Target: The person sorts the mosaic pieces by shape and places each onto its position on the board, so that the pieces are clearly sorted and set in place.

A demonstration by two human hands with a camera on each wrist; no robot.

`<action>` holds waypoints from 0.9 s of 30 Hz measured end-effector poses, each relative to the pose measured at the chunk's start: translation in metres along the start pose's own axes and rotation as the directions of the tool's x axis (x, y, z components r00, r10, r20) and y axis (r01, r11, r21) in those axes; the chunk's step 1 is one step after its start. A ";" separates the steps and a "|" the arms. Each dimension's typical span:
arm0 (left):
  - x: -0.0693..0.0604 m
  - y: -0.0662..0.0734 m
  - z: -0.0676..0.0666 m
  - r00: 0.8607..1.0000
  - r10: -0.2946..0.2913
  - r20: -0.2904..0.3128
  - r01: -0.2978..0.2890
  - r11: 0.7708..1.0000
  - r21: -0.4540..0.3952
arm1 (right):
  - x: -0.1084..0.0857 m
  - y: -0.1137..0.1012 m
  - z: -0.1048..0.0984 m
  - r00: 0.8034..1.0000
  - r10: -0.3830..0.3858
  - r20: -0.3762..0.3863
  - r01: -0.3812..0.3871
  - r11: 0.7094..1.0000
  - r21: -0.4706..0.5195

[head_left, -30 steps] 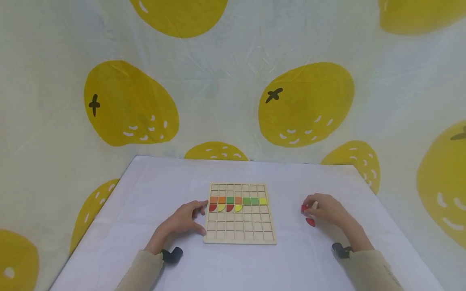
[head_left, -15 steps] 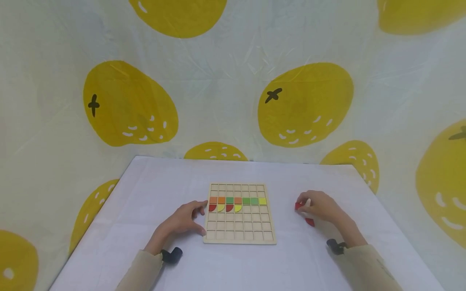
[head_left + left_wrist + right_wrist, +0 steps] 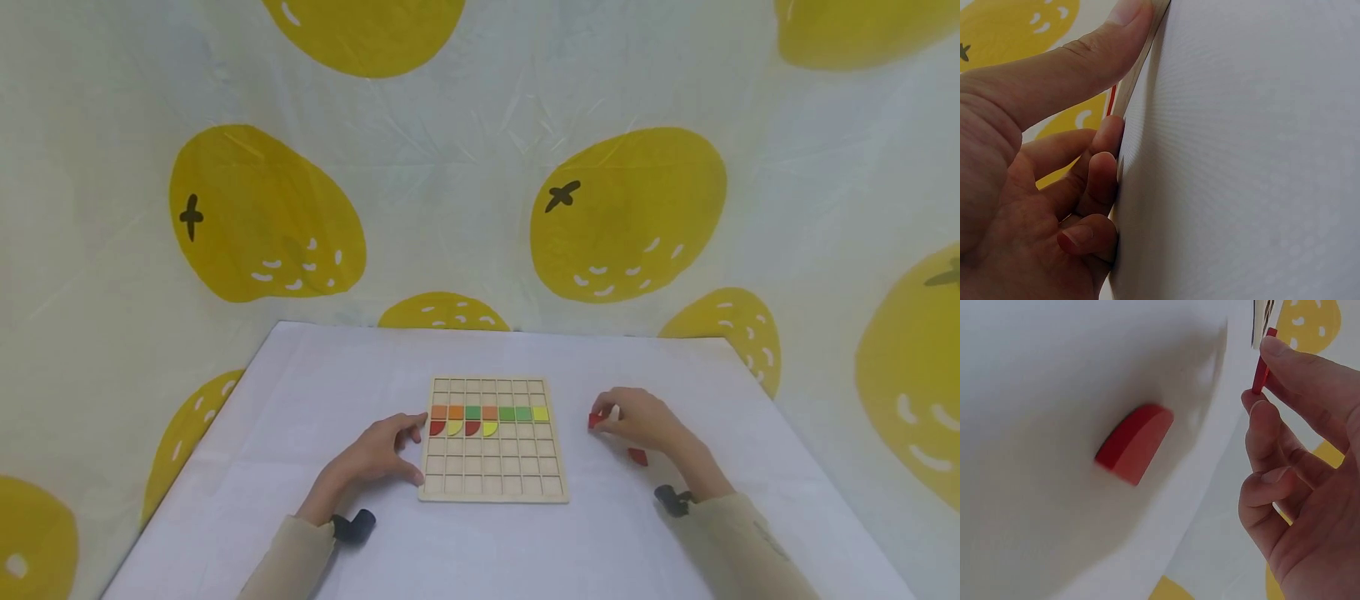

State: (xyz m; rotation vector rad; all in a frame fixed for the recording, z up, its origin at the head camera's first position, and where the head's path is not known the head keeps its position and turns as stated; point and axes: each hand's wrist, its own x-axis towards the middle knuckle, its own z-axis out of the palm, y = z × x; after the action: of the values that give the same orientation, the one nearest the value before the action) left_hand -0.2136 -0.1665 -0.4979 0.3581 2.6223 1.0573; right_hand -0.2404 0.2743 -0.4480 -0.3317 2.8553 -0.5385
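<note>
A wooden grid board [image 3: 492, 492] lies on the table, with one row of orange, green and yellow square tiles [image 3: 507, 414]. Below that row sit red and yellow quarter-circle tiles [image 3: 490, 428]. My left hand [image 3: 378, 450] touches the board's left edge with its thumb and fingers spread along it; the left wrist view shows the thumb [image 3: 1104, 50] against the wooden side. To the right of the board, my right hand [image 3: 637, 417] pinches a red tile [image 3: 1262, 370] between thumb and fingers, held above the table; its outline is mostly hidden. A second red quarter-circle tile [image 3: 637, 457] lies beneath that hand.
White cloth covers the table [image 3: 337, 367]. Behind it hangs a pale curtain [image 3: 450, 192] printed with large yellow fruit. A black wrist camera [image 3: 358, 527] sits on the left wrist and another black camera [image 3: 672, 501] on the right one.
My right hand has moved left toward the board, carrying the pinched red tile. The other red tile has stayed where it lies. My left hand has kept its place.
</note>
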 end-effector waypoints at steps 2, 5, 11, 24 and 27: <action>0.000 0.000 0.000 1.000 -0.001 0.000 0.001 1.000 0.000 | 0.002 -0.003 0.001 1.000 -0.021 -0.007 0.021 1.000 0.002; -0.001 0.001 0.000 1.000 0.000 0.002 0.000 1.000 0.002 | 0.005 -0.007 0.004 0.999 -0.031 -0.011 0.031 1.000 0.005; 0.001 0.000 -0.001 1.000 -0.007 0.002 0.007 1.000 -0.005 | 0.012 -0.015 0.008 0.999 -0.035 -0.011 0.035 0.999 0.002; 0.001 -0.003 0.000 1.000 0.005 0.005 -0.005 1.000 -0.011 | 0.026 -0.035 0.015 0.996 -0.088 0.017 0.088 0.996 0.001; 0.001 -0.004 0.001 1.000 0.006 0.010 -0.006 1.000 -0.012 | 0.029 -0.040 0.018 0.992 -0.127 0.020 0.127 0.992 -0.004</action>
State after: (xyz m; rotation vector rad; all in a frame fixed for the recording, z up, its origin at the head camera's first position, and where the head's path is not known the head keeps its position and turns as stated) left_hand -0.2143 -0.1686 -0.5010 0.3685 2.6072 1.0696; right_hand -0.2560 0.2246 -0.4535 -0.5195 2.8308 -0.5482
